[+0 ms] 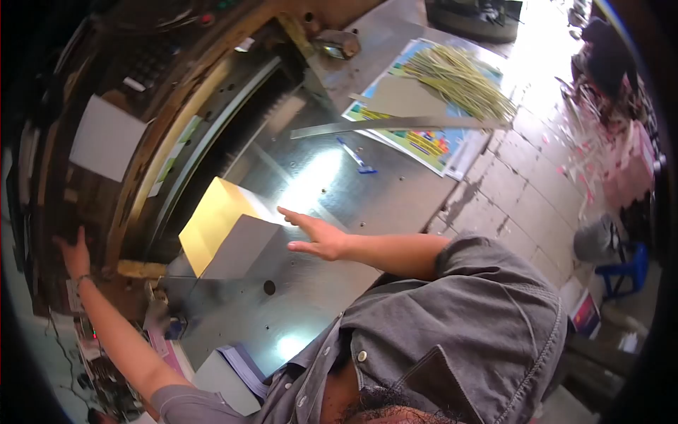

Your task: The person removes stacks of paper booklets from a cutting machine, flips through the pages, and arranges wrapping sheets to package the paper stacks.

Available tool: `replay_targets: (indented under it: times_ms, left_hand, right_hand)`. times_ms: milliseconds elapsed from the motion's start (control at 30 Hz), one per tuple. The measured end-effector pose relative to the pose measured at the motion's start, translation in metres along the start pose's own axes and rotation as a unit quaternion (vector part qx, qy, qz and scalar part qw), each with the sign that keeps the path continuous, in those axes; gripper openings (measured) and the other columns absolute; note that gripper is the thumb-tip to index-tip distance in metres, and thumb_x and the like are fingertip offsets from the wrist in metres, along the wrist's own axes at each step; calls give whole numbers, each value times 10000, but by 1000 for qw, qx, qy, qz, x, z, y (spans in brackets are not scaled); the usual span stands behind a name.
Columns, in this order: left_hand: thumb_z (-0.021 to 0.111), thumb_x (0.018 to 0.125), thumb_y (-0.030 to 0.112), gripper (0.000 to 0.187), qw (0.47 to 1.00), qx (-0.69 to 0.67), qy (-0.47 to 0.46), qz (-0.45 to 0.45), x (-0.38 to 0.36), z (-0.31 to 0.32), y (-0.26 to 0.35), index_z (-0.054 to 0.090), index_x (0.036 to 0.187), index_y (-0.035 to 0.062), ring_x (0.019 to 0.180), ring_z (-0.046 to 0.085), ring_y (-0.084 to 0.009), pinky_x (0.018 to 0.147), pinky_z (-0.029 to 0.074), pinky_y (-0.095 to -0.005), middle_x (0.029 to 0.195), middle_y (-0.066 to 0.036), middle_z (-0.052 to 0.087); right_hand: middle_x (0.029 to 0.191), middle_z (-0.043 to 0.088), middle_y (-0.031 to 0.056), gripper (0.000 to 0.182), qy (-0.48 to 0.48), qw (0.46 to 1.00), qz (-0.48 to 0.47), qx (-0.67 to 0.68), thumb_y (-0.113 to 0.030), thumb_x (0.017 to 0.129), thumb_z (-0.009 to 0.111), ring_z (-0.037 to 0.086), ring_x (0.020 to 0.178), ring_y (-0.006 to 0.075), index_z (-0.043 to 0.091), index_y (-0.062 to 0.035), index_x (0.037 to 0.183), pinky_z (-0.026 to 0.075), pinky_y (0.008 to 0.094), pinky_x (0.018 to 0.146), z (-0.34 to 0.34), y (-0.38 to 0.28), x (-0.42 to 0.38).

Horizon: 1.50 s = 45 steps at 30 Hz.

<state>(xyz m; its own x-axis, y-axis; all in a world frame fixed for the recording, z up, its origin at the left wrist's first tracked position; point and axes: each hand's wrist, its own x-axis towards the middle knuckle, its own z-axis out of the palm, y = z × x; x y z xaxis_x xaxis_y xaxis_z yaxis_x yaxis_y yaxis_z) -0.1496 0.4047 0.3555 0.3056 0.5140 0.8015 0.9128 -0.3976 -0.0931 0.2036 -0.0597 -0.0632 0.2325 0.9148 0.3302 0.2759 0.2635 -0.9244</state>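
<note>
My left hand reaches up to the dark front of a large machine, its fingers spread. Whether it touches a control there is too dark to tell. My right hand is held over the metal table with thumb and fingers apart, holding nothing. Just beside its fingertips stands a thick block that looks like stacked paper, with one yellow face and one grey face. It sits on the table near the machine's long dark opening.
A long metal strip lies across printed sheets, near a bundle of thin yellowish strips. A blue-and-white pen rests on the table. Another paper stack is at the near edge. A blue stool stands on the tiled floor.
</note>
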Motion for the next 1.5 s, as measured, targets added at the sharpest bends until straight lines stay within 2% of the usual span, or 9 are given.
replay_targets:
  times_ms: [67,167,333,367,400,467,600,867,1500]
  left_hand:
    - [716,940,529,1094,974,-148,-128,-117,-5,-17,11,111,1641,-54,1198,604,-282,1028,449,-343,1358,-221,628]
    - [730,960,474,1056,951,-295,-23,-96,-83,-67,97,99,1663,2,854,610,-182,815,483,-282,1018,-121,726]
    - [606,1074,159,513,944,-323,61,-31,-297,-100,134,457,1542,11,1144,652,-229,928,530,-351,1382,-198,621]
    - [593,1080,157,450,946,-306,102,-27,-351,-100,145,507,1482,-25,1126,642,-232,926,529,-365,1368,-200,617]
    - [601,1072,157,294,961,-228,145,-59,-405,-107,166,589,1263,-67,943,605,-244,847,518,-362,1066,-152,625]
    - [554,1094,191,285,948,-232,150,-161,-513,-112,176,563,1190,-77,936,596,-312,906,502,-410,1055,-175,616]
    - [555,1092,196,288,920,-304,-110,-221,-635,-113,219,567,1193,-73,944,597,-312,909,501,-409,1062,-177,619]
    - [559,1089,207,294,708,-463,-512,-150,-663,-73,278,574,1199,-65,960,601,-310,917,500,-407,1074,-179,623]
    - [568,1081,231,308,622,-517,-571,-143,-676,-63,311,591,1214,-46,999,608,-307,934,497,-403,1104,-185,634]
  right_hand:
    - [1578,416,281,868,0,1000,-4,12,-528,1007,604,430,1456,408,217,-94,1652,335,493,1214,6,0,-2]
    - [1579,415,275,854,-7,1000,2,18,-530,1008,602,427,1457,409,239,-86,1641,340,492,1212,-5,-2,1]
    - [1552,438,263,825,-42,999,-8,-17,-484,1005,619,436,1439,420,266,-67,1624,363,475,1197,-3,-1,-5]
    - [1546,443,262,823,-58,998,-8,-27,-477,1004,623,439,1435,422,269,-64,1622,366,474,1195,-4,-2,-5]
    - [1532,453,261,822,-62,998,-8,-28,-463,1000,632,447,1424,424,275,-56,1618,374,478,1188,-4,-5,-6]
    - [1517,467,260,803,-55,998,-13,-34,-475,1000,629,461,1410,424,305,-53,1602,383,482,1178,0,0,-4]
    - [1467,507,260,769,-41,998,-7,-51,-510,999,621,487,1378,426,371,-48,1561,402,490,1153,7,4,-1]
    - [1465,515,261,739,-41,998,3,-51,-517,991,633,511,1353,434,415,-77,1544,417,490,1137,1,-6,-8]
    - [1397,578,221,578,-32,997,-1,-71,-248,972,687,593,1274,359,516,-16,1473,482,436,1077,-4,-19,-11]
